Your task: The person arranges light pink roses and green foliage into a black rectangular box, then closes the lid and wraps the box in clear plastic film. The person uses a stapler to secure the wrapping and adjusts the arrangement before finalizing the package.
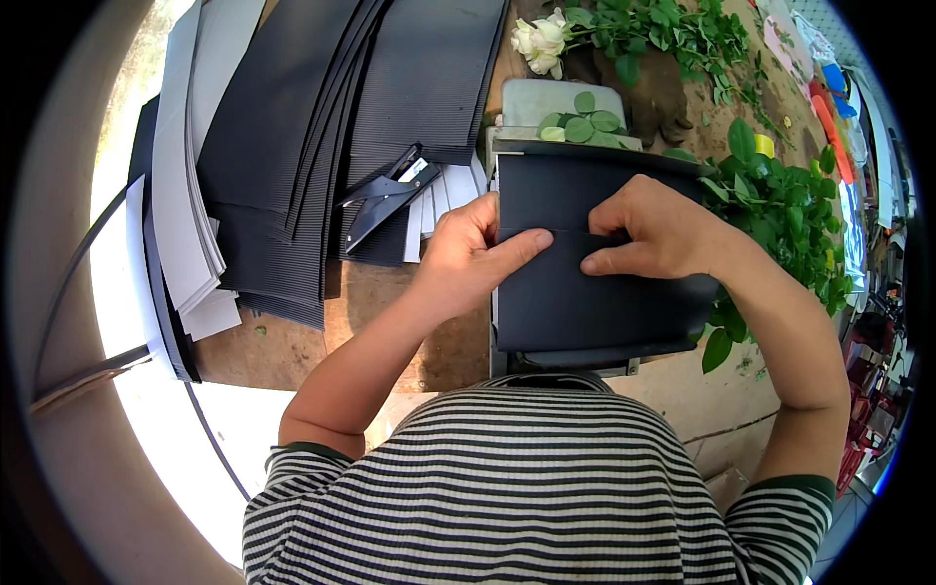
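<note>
A black corrugated sheet [595, 312] lies in front of me, with a faint crease running across its middle. My left hand [468, 249] grips its left edge, the thumb flat on top along the crease and the other fingers partly hidden at the edge. My right hand [653, 229] rests on the right half, fingers curled and thumb bent toward them at the crease; it appears to pinch the sheet there. To the left of my left hand, a black stapler [390, 200] lies on a stack of ribbed black sheets [419, 88].
More black sheets [273, 117] and long grey-white strips [180, 195] pile up at the left of the wooden table [375, 312]. A white rose [541, 44] lies at the back. Leafy green stems [780, 205] crowd the right, near my right forearm. A pale metal plate [561, 97] stands behind the sheet.
</note>
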`<state>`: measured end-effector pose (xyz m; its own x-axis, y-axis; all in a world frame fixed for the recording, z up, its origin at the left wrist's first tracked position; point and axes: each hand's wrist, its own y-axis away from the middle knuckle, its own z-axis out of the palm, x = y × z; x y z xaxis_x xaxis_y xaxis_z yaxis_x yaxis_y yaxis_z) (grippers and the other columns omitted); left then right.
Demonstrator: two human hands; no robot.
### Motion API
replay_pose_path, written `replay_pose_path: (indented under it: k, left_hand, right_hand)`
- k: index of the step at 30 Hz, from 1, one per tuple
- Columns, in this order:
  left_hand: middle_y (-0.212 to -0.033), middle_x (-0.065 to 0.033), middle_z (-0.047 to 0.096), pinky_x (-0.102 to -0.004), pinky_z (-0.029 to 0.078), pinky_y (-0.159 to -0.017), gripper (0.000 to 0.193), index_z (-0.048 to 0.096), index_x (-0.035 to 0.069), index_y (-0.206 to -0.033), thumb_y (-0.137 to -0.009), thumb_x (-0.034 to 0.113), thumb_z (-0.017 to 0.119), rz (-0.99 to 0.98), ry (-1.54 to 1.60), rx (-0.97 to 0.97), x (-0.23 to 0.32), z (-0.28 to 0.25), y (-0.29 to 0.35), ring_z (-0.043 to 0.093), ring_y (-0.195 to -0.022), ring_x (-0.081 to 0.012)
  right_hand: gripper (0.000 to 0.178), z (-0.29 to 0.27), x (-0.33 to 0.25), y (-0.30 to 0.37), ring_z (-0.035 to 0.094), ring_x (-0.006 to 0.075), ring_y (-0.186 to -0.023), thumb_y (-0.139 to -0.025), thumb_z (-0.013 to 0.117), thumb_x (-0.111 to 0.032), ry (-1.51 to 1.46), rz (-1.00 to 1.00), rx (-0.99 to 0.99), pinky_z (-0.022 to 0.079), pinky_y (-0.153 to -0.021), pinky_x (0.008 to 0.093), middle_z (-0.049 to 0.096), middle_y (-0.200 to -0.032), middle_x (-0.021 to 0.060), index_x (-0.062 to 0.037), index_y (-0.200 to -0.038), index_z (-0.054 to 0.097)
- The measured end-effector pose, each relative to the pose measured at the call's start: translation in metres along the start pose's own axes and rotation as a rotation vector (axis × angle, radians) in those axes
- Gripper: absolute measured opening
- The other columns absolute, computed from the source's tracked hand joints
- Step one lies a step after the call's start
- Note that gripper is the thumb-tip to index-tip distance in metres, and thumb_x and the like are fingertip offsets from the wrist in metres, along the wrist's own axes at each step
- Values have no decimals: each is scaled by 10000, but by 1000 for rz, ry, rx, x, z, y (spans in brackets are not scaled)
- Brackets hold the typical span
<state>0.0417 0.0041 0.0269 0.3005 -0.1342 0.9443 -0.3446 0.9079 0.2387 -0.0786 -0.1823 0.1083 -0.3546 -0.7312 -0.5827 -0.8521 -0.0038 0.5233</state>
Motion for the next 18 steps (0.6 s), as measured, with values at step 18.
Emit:
replay_pose_path:
  k: [18]
  left_hand:
    - [-1089,-82,512,-311,450,-826,570,523,26,-1139,-742,357,765,277,-1049,486,-27,-79,13,493,-1001,-213]
  right_hand:
    - [737,49,23,-4,460,309,-1111,-614,776,-524,446,-228,922,268,-997,462,533,-1161,91,-114,-1200,596]
